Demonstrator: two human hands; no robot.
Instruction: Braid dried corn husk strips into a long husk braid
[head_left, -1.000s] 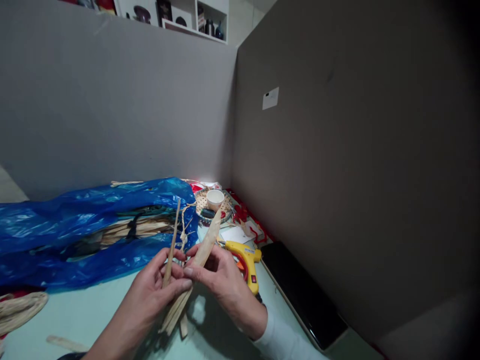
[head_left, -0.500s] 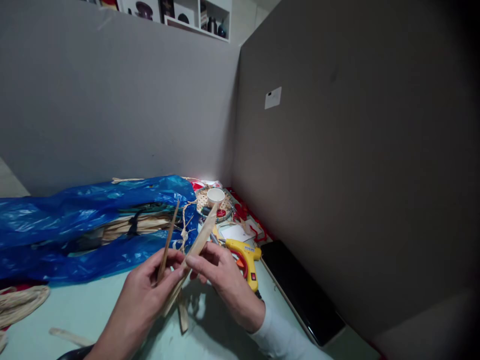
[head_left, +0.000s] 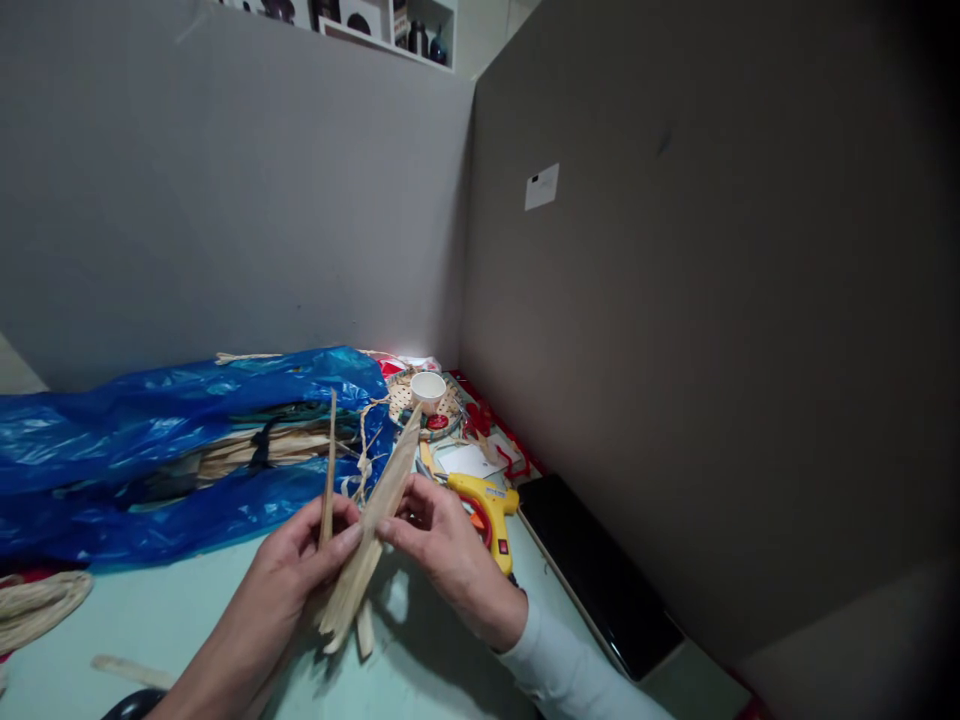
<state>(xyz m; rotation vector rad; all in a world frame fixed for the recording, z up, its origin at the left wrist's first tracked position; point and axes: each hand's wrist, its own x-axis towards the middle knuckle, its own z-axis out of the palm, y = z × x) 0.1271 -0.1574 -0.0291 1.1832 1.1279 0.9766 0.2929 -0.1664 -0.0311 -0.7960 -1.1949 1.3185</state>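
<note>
Between both hands a pale, dry strip of plant fibre (head_left: 388, 493), like corn husk, slants up to the right, spread wider at its lower end. My left hand (head_left: 304, 560) is closed, its thumb pressing the strip's left edge; a thin brown strip (head_left: 331, 455) stands up out of the same fingers. My right hand (head_left: 446, 560) pinches the strip's right edge between thumb and fingers, some of which are hidden behind it. Below them, a short pale strip (head_left: 365, 632) shows under the husk's lower end. A yellow glue gun (head_left: 484, 500) lies just beyond my right hand.
A blue plastic bag (head_left: 187, 400) with bundled dry fibres (head_left: 285, 443) spreads across the left. Farther back, a white cup (head_left: 427, 390) stands on a woven tray. A black flat device (head_left: 600, 580) lies along the right partition (head_left: 675, 350). A fibre coil (head_left: 45, 605) rests at far left.
The husk strip has turned and opened out, showing a broader face and a wider lower end. The thin brown strip stands more upright. Both hands keep their grip; the view has shifted slightly.
</note>
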